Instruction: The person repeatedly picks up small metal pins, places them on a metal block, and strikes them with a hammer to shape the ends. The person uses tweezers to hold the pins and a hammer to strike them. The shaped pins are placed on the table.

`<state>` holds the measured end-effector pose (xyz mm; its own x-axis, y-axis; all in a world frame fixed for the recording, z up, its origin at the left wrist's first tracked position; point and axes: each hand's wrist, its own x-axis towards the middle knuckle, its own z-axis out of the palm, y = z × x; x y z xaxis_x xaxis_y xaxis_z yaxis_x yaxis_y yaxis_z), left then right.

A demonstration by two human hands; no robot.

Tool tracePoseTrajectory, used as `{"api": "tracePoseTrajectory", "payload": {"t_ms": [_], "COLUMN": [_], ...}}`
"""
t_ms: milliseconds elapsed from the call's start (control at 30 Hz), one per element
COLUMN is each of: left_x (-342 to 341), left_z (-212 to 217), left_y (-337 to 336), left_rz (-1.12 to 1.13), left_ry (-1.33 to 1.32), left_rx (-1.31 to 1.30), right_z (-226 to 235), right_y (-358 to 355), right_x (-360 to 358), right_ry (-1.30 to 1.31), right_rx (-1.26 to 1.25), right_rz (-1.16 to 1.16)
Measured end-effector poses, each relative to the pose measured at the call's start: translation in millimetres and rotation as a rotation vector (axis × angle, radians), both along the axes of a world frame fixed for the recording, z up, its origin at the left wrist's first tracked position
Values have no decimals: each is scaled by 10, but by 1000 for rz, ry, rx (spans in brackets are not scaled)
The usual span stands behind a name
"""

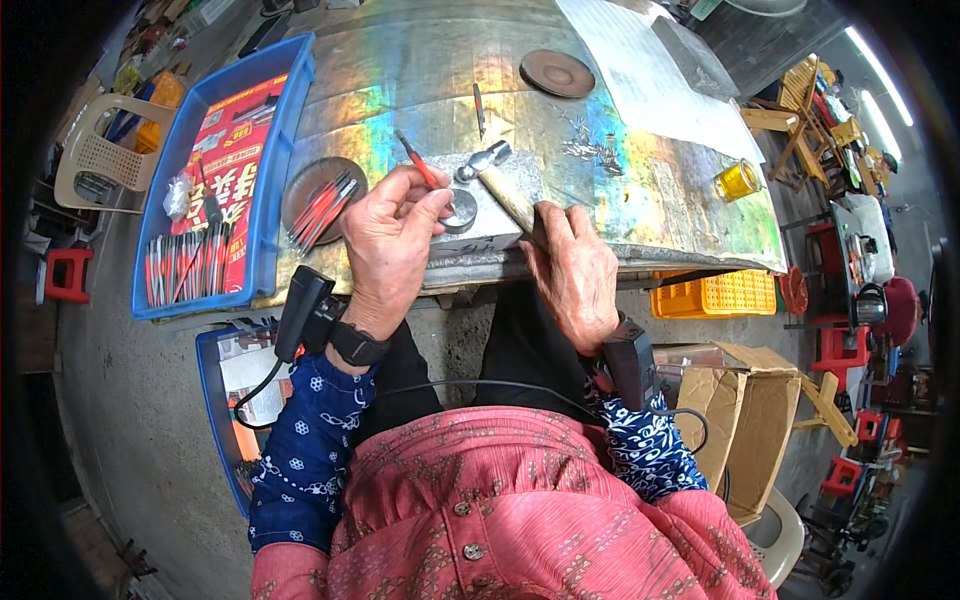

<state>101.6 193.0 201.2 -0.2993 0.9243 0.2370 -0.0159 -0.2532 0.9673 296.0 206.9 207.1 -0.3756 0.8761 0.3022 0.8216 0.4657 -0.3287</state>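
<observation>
My left hand (385,235) pinches a slim red-and-black tool (415,158), its dark tip pointing up and away from me. Below those fingers a round grey metal disc (459,211) rests on a metal block (522,178) at the table's near edge. My right hand (577,272) is closed around the wooden handle of a hammer (508,196). The hammer's head lies over the block, pointing left. Beside my left hand, several similar red-and-black tools (322,208) lie across a round brown dish (296,184). Another slim tool (479,110) lies farther back.
A blue tray (300,110) at left holds several more such tools. Small metal pins (592,148) are scattered right of the block. A second brown dish (557,74) and a yellow jar (738,181) stand on the table. A cardboard box (735,410) is at lower right.
</observation>
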Motion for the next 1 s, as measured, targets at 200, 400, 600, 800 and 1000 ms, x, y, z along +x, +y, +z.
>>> {"api": "tracePoseTrajectory", "payload": {"t_ms": [200, 400, 600, 800, 1000], "left_x": [47, 74, 81, 106, 108], "left_z": [38, 82, 94, 91, 87], "left_y": [-32, -69, -69, -74, -68], "left_rz": [62, 139, 150, 169, 174], "left_ry": [237, 510, 549, 540, 570], "left_rx": [43, 191, 181, 169, 183], "right_z": [-35, 201, 850, 1193, 1403], "right_y": [13, -9, -167, -343, -388], "right_x": [-6, 41, 209, 183, 209], "right_ry": [-12, 54, 337, 381, 324], "right_rx": [62, 151, 199, 119, 186], "right_rz": [17, 27, 98, 220, 266]}}
